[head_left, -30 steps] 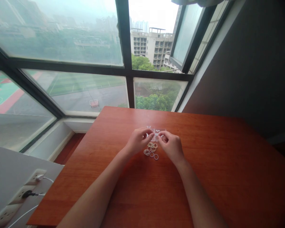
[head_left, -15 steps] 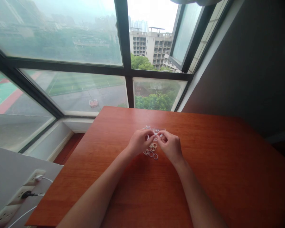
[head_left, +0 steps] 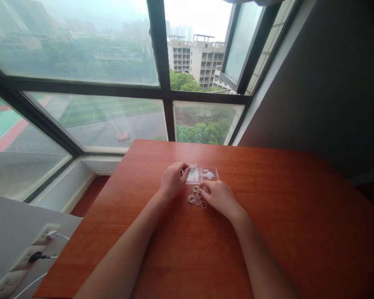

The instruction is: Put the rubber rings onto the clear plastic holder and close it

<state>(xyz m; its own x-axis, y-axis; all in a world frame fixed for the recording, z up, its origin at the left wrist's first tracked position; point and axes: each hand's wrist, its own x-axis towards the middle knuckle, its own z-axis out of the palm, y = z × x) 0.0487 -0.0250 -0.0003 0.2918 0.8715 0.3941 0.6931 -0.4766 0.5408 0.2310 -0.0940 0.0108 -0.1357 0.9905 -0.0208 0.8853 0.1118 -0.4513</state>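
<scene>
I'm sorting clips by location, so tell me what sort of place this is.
Probably an upper-floor indoor room, perhaps a home or dormitory: a reddish-brown table stands by large framed windows looking down on a sports field, with wall sockets nearby.

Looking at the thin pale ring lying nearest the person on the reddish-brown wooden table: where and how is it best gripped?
Probably by the right rim of the thin pale ring, pinched between thumb and index fingertip, coming from above and the person's right. It lies flat with an open centre, and the other pale rings sit to its left and beyond, none on its right.
</scene>
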